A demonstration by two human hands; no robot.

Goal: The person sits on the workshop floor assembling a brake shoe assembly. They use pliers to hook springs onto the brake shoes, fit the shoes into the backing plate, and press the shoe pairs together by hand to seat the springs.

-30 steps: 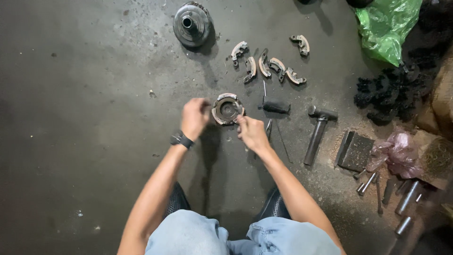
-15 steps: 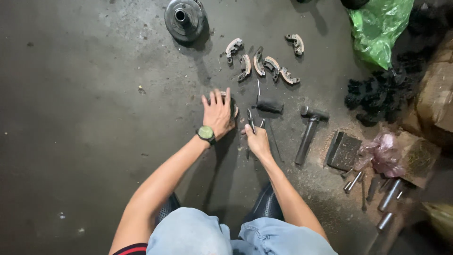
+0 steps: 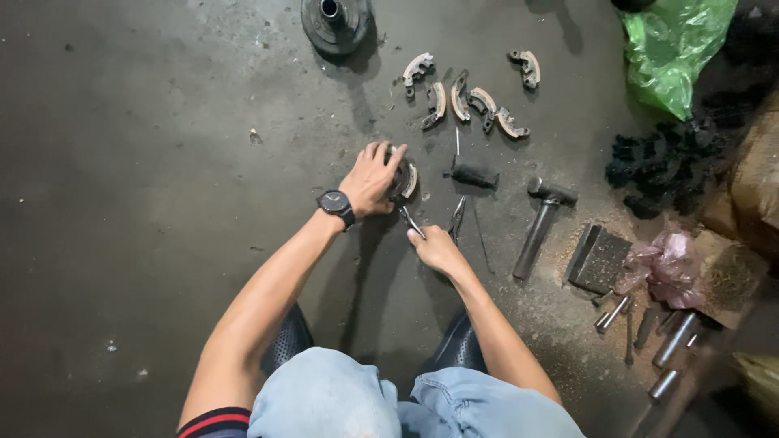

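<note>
My left hand (image 3: 371, 176), with a black wristwatch on the wrist, lies over a round metal clutch part (image 3: 405, 180) on the dark concrete floor and grips it from above. My right hand (image 3: 434, 247) sits just below it, closed on the handle of a slim metal tool (image 3: 410, 221) whose tip points up at the part. Pliers (image 3: 457, 216) lie right of my right hand. A screwdriver with a black handle (image 3: 473, 173) rests beyond them.
Several curved brake shoes (image 3: 469, 101) lie scattered farther out. A round drum (image 3: 336, 22) stands at the top. A hammer (image 3: 540, 223), a metal block (image 3: 599, 259), a pink bag (image 3: 665, 264), steel pins (image 3: 673, 341) and a green bag (image 3: 673, 49) fill the right side.
My left hand went from beside the round part to flat over it and now grips it. My right hand shifted a little lower and holds the slim tool against it.
</note>
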